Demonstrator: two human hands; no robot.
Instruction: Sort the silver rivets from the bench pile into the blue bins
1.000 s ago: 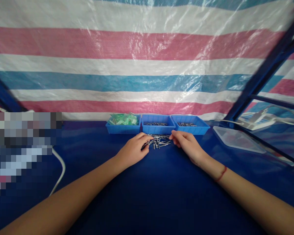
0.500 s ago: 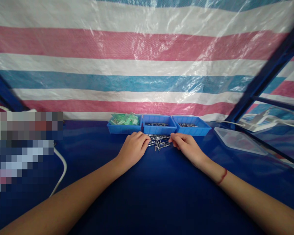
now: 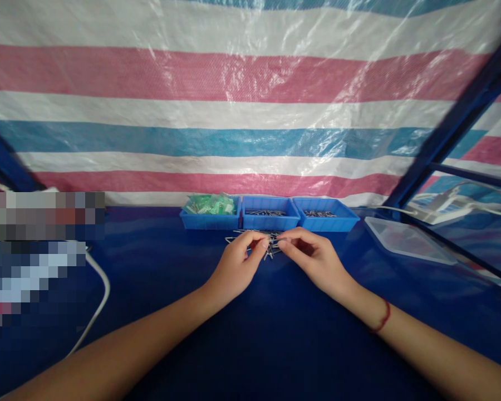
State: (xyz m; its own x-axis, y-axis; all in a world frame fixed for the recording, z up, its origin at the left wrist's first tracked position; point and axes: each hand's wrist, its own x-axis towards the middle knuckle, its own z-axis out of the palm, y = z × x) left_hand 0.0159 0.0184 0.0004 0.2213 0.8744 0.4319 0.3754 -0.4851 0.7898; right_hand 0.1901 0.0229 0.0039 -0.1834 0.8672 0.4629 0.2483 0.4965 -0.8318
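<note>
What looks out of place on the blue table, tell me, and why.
Only the loose metal pieces: they lie crisscrossed on the table before the middle bin, while similar-looking pieces sit inside it. They may be laid out on purpose; no damage shows.

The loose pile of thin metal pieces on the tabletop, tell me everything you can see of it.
The pile is a jumble of slim, rod-like pieces, silvery to dark and shiny, metal by the look. They lie at crossing angles on the dark blue tabletop, just in front of the middle blue bin. The left hand and right hand partly hide it; what either grip holds is too small to tell.
</note>
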